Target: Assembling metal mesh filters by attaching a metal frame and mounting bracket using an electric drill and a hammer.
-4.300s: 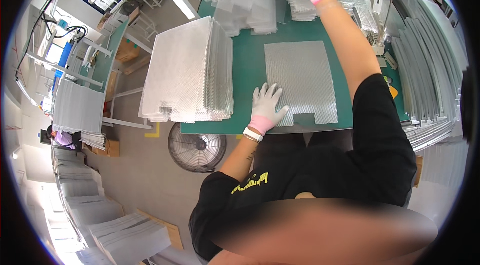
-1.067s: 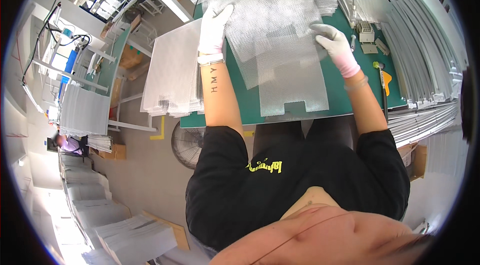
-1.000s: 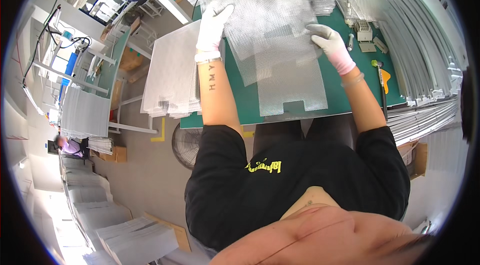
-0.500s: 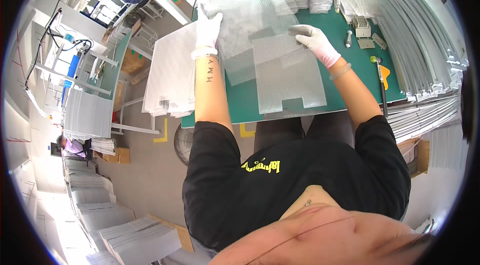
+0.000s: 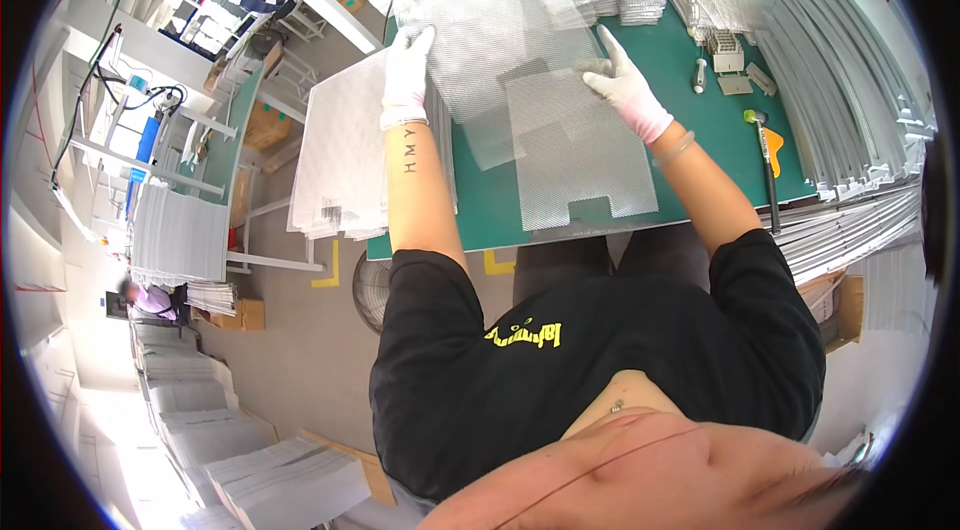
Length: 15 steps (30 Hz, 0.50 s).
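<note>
Both of my hands wear white gloves. My left hand (image 5: 406, 70) is at the left edge of a large translucent mesh sheet (image 5: 480, 55), its thumb apart from the fingers and no firm grip on the sheet showing. My right hand (image 5: 628, 90) is spread, the forefinger pointing away from me, with nothing between finger and thumb. Just under its fingertips lies a smaller grey mesh sheet (image 5: 580, 165) with a notch in its near edge. The two sheets overlap on the green tabletop (image 5: 700, 180).
A stack of pale sheets (image 5: 340, 150) stands left of my forearm. At right lie a screwdriver (image 5: 699, 76), a hammer (image 5: 770, 165), small beige blocks (image 5: 727, 52) and tall stacked panels (image 5: 840, 70). More mesh stacks (image 5: 640, 0) are at the back; a floor fan (image 5: 372, 290) is below.
My right hand has opened from a pinch, its forefinger now stretched out. My left hand has come slightly nearer to me, and the large mesh sheet has shifted a little right.
</note>
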Tool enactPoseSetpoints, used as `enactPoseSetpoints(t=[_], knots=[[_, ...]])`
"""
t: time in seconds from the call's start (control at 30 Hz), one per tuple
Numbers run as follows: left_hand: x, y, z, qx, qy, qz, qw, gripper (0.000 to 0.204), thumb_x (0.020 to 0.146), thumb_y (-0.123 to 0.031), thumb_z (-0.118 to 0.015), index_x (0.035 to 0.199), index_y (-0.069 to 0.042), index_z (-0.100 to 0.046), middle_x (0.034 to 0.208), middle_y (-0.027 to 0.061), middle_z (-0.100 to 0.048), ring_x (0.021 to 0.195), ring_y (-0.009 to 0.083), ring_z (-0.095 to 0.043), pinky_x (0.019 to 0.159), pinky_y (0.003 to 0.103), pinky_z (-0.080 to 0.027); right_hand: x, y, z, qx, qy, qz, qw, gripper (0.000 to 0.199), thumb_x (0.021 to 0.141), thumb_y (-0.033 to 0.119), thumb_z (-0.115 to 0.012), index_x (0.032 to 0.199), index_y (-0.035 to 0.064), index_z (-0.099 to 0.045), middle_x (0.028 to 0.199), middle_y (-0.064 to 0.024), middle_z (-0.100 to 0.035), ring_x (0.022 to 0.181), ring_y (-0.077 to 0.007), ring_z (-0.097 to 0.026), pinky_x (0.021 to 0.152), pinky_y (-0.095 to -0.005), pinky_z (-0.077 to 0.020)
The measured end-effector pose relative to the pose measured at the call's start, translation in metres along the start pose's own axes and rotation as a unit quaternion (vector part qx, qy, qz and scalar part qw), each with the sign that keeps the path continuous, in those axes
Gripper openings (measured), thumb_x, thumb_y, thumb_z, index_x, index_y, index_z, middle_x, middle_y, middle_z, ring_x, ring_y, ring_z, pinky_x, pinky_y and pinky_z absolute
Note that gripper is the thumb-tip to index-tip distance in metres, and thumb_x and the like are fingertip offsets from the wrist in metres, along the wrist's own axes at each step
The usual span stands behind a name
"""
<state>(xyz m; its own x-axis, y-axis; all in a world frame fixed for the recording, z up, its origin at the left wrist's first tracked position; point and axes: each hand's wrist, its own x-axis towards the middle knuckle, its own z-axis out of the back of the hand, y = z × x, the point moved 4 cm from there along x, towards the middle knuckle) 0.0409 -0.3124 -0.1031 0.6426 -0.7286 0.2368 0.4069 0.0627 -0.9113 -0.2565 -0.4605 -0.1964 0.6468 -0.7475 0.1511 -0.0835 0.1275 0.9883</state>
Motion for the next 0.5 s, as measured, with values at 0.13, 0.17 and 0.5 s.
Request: enactPoseSetpoints(t=[0.13, 0.17, 0.5], knots=[[0.011, -0.014, 0.012, -0.159, -0.059, -0.057, 0.984, 0.047, 0.094, -0.032, -0.063, 0.125, 0.003, -0.062, 0.110, 0.0082, -0.067, 0.101, 0.0171, -0.059, 0.093, 0.029, -0.043, 0.003, -0.002, -0.007, 0.073, 0.005, 0.021, 0.997, 0.084, 0.091, 0.004, -0.064, 0.158, 0.0078, -0.015, 0.117, -0.0183, -0.064, 0.096, -0.0154, -0.062, 0.082, -0.0264, -0.0509], [0.015, -0.011, 0.013, -0.106, -0.052, -0.021, 0.993, 0.045, 0.094, -0.032, -0.063, 0.124, 0.002, -0.062, 0.111, 0.0083, -0.067, 0.101, 0.0175, -0.058, 0.093, 0.028, -0.043, 0.004, 0.000, -0.011, 0.075, 0.006, 0.021, 0.997, 0.084, 0.091, 0.004, -0.064, 0.158, 0.0078, -0.015, 0.117, -0.0183, -0.064, 0.096, -0.0154, -0.062, 0.082, -0.0264, -0.0509], [0.035, -0.026, 0.026, -0.204, -0.088, 0.003, 0.975, 0.035, 0.094, -0.025, -0.062, 0.119, 0.000, -0.065, 0.111, 0.0066, -0.066, 0.100, 0.0161, -0.060, 0.088, 0.028, -0.046, 0.027, 0.000, -0.008, 0.142, 0.083, 0.017, 0.986, 0.068, 0.092, 0.004, -0.062, 0.151, -0.0023, -0.029, 0.129, -0.0129, -0.060, 0.106, -0.0160, -0.061, 0.089, -0.0279, -0.0505]])
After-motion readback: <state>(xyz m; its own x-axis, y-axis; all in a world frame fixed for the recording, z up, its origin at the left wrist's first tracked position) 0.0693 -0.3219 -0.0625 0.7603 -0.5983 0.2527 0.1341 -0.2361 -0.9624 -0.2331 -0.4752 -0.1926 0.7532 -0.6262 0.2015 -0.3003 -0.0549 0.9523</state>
